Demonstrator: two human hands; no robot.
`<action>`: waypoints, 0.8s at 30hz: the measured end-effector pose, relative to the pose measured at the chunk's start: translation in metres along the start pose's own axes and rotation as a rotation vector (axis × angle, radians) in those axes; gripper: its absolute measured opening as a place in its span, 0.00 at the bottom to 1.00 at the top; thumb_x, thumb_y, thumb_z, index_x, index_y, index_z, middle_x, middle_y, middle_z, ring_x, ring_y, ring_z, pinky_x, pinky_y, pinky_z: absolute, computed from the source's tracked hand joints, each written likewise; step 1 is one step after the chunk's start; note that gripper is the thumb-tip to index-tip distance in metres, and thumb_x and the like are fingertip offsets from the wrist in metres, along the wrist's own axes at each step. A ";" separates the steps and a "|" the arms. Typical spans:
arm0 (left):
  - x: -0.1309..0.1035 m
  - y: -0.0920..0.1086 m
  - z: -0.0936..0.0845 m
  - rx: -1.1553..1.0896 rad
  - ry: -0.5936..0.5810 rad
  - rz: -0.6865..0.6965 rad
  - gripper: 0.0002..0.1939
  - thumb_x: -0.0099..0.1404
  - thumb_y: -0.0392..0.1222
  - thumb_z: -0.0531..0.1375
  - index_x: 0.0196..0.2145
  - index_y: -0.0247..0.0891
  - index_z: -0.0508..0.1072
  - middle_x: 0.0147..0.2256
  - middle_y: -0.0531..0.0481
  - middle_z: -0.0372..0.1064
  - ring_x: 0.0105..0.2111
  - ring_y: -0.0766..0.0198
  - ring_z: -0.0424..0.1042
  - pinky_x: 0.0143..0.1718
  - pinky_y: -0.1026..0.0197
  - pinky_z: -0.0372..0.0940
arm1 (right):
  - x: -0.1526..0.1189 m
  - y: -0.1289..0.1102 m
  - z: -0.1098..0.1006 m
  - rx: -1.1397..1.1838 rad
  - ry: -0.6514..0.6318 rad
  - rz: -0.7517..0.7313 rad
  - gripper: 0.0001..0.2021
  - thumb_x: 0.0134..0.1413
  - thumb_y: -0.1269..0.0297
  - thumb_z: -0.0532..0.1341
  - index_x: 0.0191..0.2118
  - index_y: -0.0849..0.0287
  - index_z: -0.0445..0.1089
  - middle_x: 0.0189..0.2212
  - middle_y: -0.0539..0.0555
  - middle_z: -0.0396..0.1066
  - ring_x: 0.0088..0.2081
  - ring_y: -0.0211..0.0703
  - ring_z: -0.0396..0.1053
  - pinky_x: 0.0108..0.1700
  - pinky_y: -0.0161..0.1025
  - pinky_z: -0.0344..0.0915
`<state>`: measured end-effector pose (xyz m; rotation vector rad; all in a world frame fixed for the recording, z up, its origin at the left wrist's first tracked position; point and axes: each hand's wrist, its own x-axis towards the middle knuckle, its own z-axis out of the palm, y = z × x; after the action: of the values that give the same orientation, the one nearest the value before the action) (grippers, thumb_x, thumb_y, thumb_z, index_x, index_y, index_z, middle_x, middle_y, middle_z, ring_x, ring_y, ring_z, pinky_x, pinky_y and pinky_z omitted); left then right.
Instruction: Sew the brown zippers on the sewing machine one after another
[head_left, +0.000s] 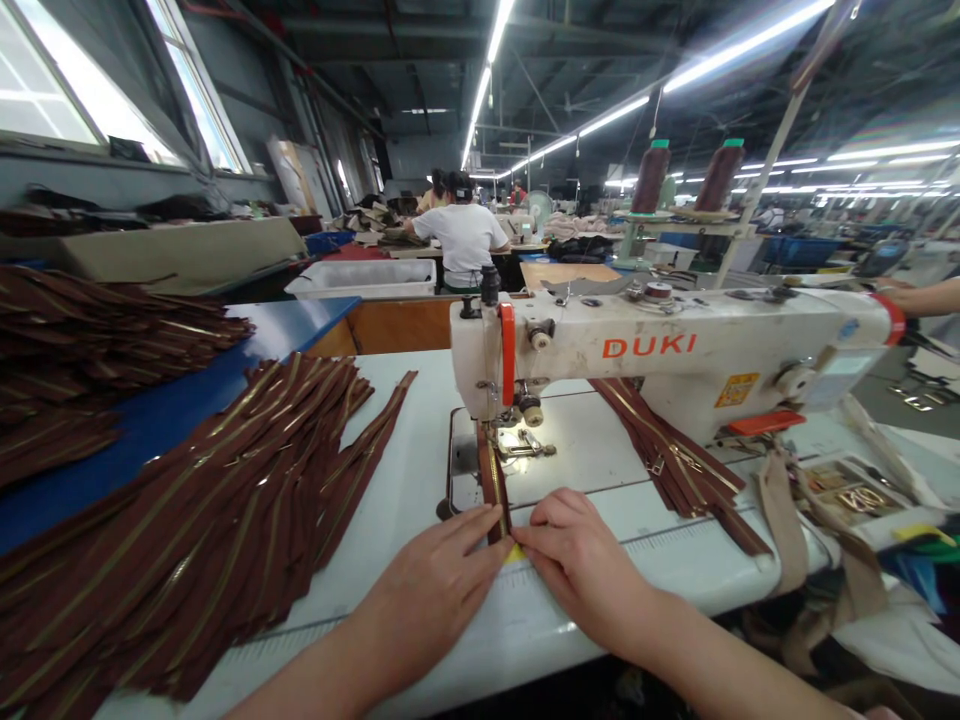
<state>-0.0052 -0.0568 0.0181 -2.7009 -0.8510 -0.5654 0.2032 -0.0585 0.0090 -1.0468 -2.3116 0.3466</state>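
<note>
A brown zipper (493, 480) with gold teeth runs lengthwise under the needle area of a white sewing machine (570, 335). My left hand (439, 570) presses its fingers together over the near end of this zipper, from the left side. On the right, my right hand (585, 565) pinches the same end at its edge, thumb and forefinger together. A bit of yellow (514, 552) shows on the table edge between the hands. The lit metal plate and a small guide (529, 448) lie just right of the zipper.
Many brown zippers lie in a pile (247, 500) at left, with another stack (82, 340) on a blue surface. More zippers (675, 460) lie under the machine arm. At right stand a parts tray (847, 492) and a hanging strap (781, 520). A person (465, 235) sits ahead.
</note>
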 end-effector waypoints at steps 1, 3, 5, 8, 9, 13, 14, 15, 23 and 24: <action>-0.001 -0.001 0.000 -0.006 -0.005 -0.003 0.16 0.68 0.33 0.49 0.47 0.37 0.73 0.49 0.40 0.72 0.49 0.58 0.72 0.49 0.55 0.70 | 0.000 0.001 0.000 0.010 -0.009 0.004 0.10 0.63 0.71 0.55 0.41 0.57 0.73 0.31 0.53 0.67 0.38 0.44 0.61 0.42 0.42 0.59; -0.003 -0.002 0.001 -0.020 -0.019 -0.007 0.16 0.68 0.33 0.50 0.48 0.38 0.73 0.50 0.41 0.71 0.50 0.58 0.71 0.50 0.55 0.69 | -0.001 0.002 -0.001 0.024 -0.019 0.007 0.10 0.62 0.71 0.55 0.42 0.57 0.73 0.32 0.53 0.68 0.39 0.44 0.61 0.42 0.42 0.59; -0.004 -0.002 0.002 -0.029 -0.035 -0.003 0.16 0.67 0.33 0.50 0.49 0.38 0.72 0.51 0.41 0.70 0.51 0.58 0.70 0.51 0.55 0.68 | -0.001 0.002 -0.001 0.030 -0.028 0.005 0.10 0.62 0.71 0.55 0.42 0.57 0.74 0.32 0.53 0.68 0.39 0.44 0.61 0.42 0.42 0.59; -0.004 -0.003 0.001 -0.035 -0.052 0.004 0.16 0.67 0.33 0.50 0.49 0.38 0.72 0.52 0.40 0.70 0.51 0.57 0.70 0.51 0.54 0.68 | 0.000 0.001 -0.002 0.031 -0.034 -0.002 0.11 0.63 0.70 0.54 0.43 0.57 0.73 0.32 0.54 0.68 0.39 0.44 0.61 0.42 0.42 0.59; -0.004 -0.003 0.001 -0.039 -0.052 0.005 0.16 0.67 0.33 0.50 0.49 0.38 0.72 0.52 0.39 0.70 0.51 0.57 0.70 0.50 0.54 0.69 | 0.000 0.001 -0.003 0.028 -0.035 -0.003 0.11 0.64 0.70 0.54 0.43 0.57 0.73 0.32 0.54 0.68 0.39 0.44 0.61 0.42 0.42 0.59; -0.005 -0.003 -0.001 -0.061 -0.052 -0.002 0.16 0.67 0.34 0.50 0.49 0.39 0.72 0.52 0.39 0.70 0.51 0.56 0.70 0.49 0.53 0.69 | 0.001 0.000 -0.004 -0.037 -0.059 -0.026 0.11 0.64 0.69 0.53 0.42 0.58 0.73 0.32 0.54 0.68 0.39 0.44 0.61 0.42 0.41 0.59; -0.006 -0.003 0.000 -0.073 -0.055 -0.010 0.16 0.67 0.34 0.51 0.49 0.40 0.72 0.52 0.39 0.69 0.51 0.56 0.70 0.49 0.53 0.69 | 0.001 0.000 -0.004 -0.069 -0.068 -0.037 0.10 0.64 0.70 0.53 0.41 0.59 0.73 0.32 0.54 0.67 0.39 0.44 0.61 0.42 0.41 0.59; -0.007 -0.004 0.000 -0.092 -0.057 -0.018 0.16 0.67 0.34 0.51 0.49 0.40 0.72 0.53 0.40 0.69 0.52 0.56 0.70 0.50 0.53 0.69 | 0.001 0.000 -0.004 -0.101 -0.079 -0.048 0.09 0.63 0.70 0.54 0.41 0.59 0.72 0.32 0.54 0.67 0.39 0.44 0.60 0.42 0.42 0.58; 0.004 -0.004 0.007 -0.315 -0.025 -0.211 0.15 0.67 0.31 0.51 0.49 0.38 0.70 0.45 0.45 0.71 0.47 0.60 0.70 0.49 0.55 0.69 | 0.002 -0.003 -0.007 -0.302 -0.147 -0.164 0.04 0.61 0.72 0.57 0.40 0.61 0.68 0.35 0.53 0.67 0.40 0.45 0.58 0.45 0.42 0.56; 0.006 -0.004 0.007 -0.322 -0.032 -0.203 0.15 0.66 0.30 0.51 0.48 0.38 0.71 0.44 0.45 0.70 0.46 0.60 0.69 0.48 0.55 0.69 | 0.003 -0.004 -0.007 -0.316 -0.151 -0.172 0.04 0.61 0.72 0.57 0.40 0.62 0.68 0.35 0.54 0.67 0.40 0.45 0.58 0.45 0.42 0.56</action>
<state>-0.0010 -0.0481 0.0153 -2.9338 -1.1400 -0.7639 0.2037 -0.0592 0.0175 -0.9837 -2.6312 -0.0104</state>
